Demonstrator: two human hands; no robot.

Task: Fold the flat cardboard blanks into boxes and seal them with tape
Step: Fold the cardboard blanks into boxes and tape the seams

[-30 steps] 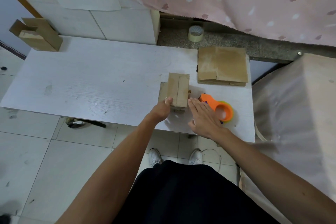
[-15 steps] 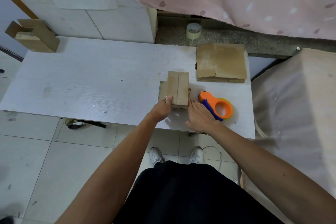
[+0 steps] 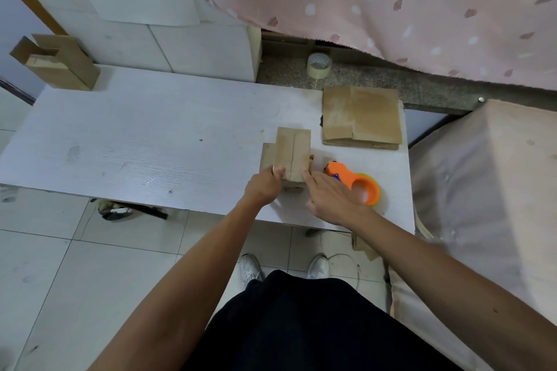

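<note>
The right hand [image 3: 328,196] has slid left over the last second. It lay flat on the white bench [image 3: 150,135] beside the orange tape dispenser [image 3: 357,185], and now its straight fingers reach the near right side of the small brown cardboard box [image 3: 294,156], the fingertips touching it. It holds nothing. The left hand [image 3: 265,187] has not shifted: it grips the box's near left corner, thumb on the top face and fingers curled against the side. The box stands where it was, near the bench's front edge and towards its right end, top flaps closed along a centre seam.

I judge that both hands are steadying or squaring the box and that the dispenser has not yet been picked up. I cannot tell whether tape already covers the seam. A pale ribbed strip shows at the box's left side; I cannot tell what it is.

By count:
- One folded box under the hands.
- One stack of flat brown cardboard blanks [image 3: 361,117] at the far right corner; the number of sheets is unclear.
- One open-topped brown cardboard box [image 3: 57,66] at the far left corner.
- One dispenser, just right of the box.
- One loose roll of clear tape [image 3: 319,65] on the stone ledge beyond the bench.
- Two hands.
</note>
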